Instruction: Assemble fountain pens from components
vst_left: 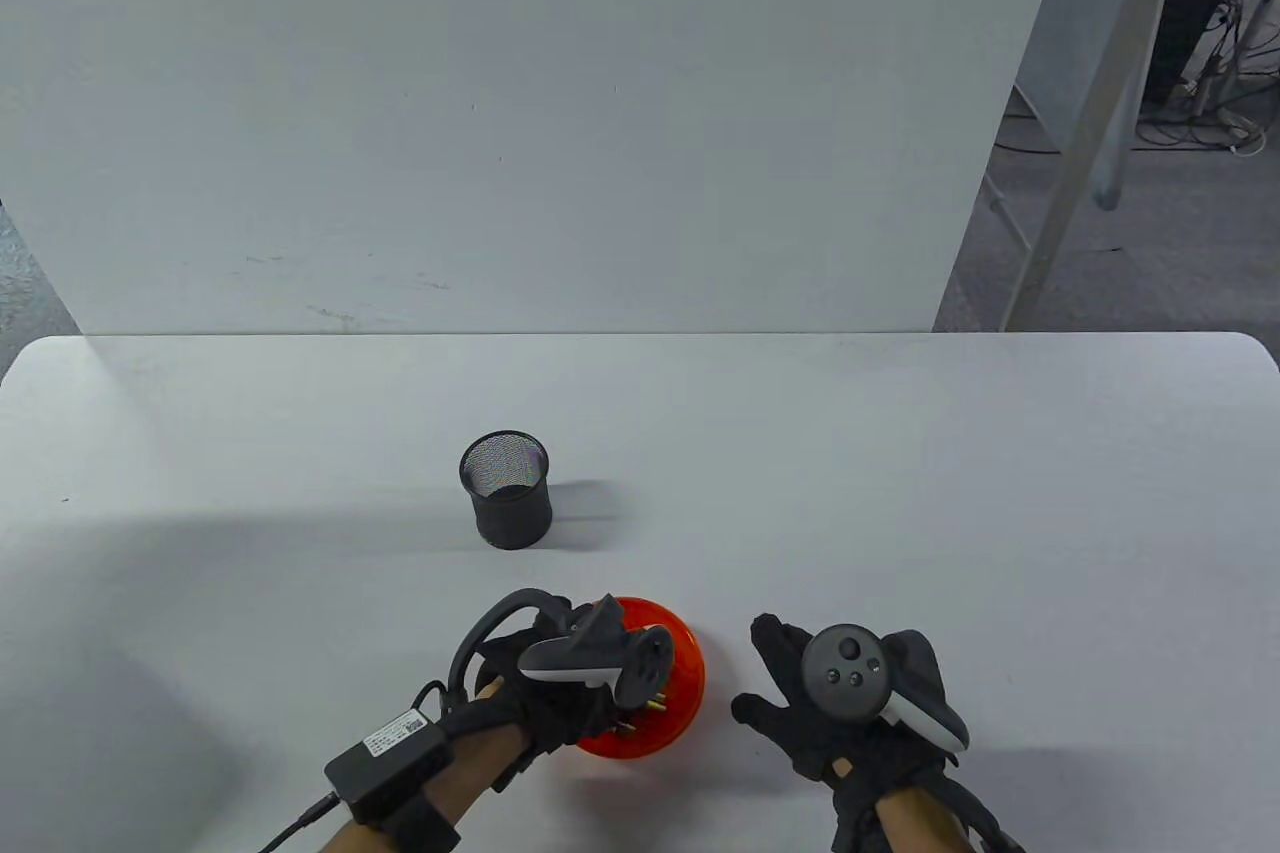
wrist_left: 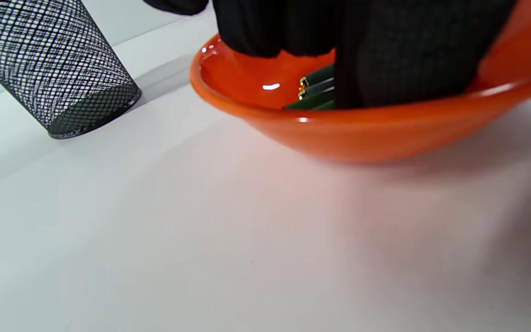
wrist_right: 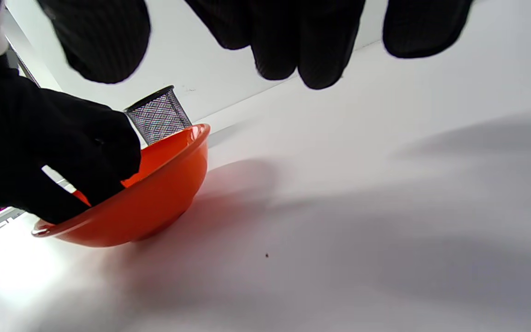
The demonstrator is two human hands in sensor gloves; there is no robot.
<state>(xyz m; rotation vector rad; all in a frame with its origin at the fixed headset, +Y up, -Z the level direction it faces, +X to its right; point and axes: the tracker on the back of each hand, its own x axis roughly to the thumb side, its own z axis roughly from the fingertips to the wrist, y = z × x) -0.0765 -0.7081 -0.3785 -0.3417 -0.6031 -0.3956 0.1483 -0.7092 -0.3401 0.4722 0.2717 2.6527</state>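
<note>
An orange bowl sits near the table's front edge and holds several dark green pen parts with gold ends. My left hand reaches down into the bowl, and its gloved fingers lie over the pen parts. Whether they grip one is hidden. The bowl and my left hand also show in the right wrist view. My right hand is just right of the bowl, over the bare table, with its fingers spread and nothing in them.
A black mesh pen cup stands upright behind the bowl, a little to the left; it also shows in the left wrist view and the right wrist view. A white wall panel rises at the table's far edge.
</note>
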